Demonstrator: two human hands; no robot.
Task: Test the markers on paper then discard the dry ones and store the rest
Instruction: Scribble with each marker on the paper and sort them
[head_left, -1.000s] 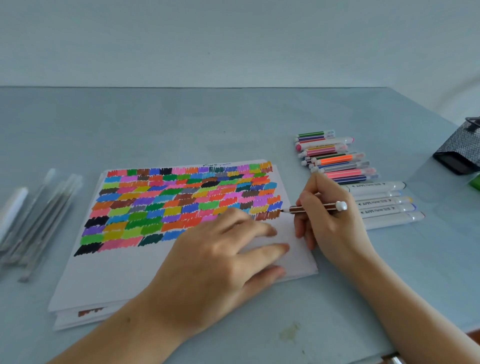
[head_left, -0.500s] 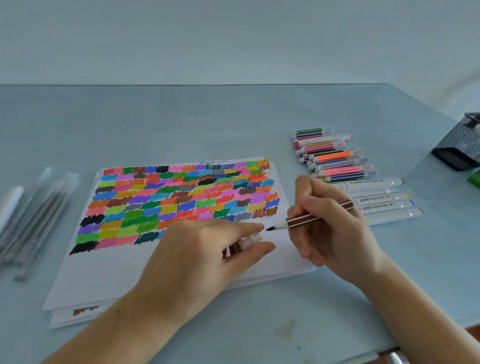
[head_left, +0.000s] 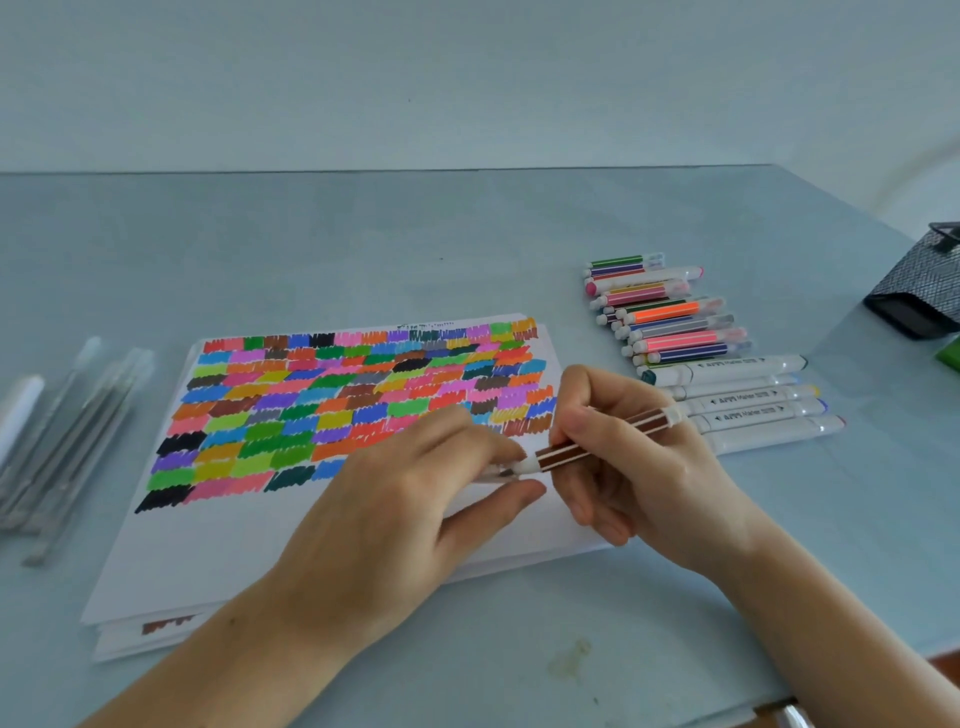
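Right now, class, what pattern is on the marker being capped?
Brown with thin white lengthwise stripes, marker, head view.

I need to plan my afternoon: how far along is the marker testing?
Much testing looks done: the paper carries many rows of coloured swatches. In hand: the right hand holds a brown marker while the left hand pinches a clear cap at its tip, so it seems to be getting capped. Left: whether the markers lying to the right are tested is unclear; nothing looks discarded or stored yet.

Black mesh holder (head_left: 922, 283) far right on table (head_left: 363, 249)
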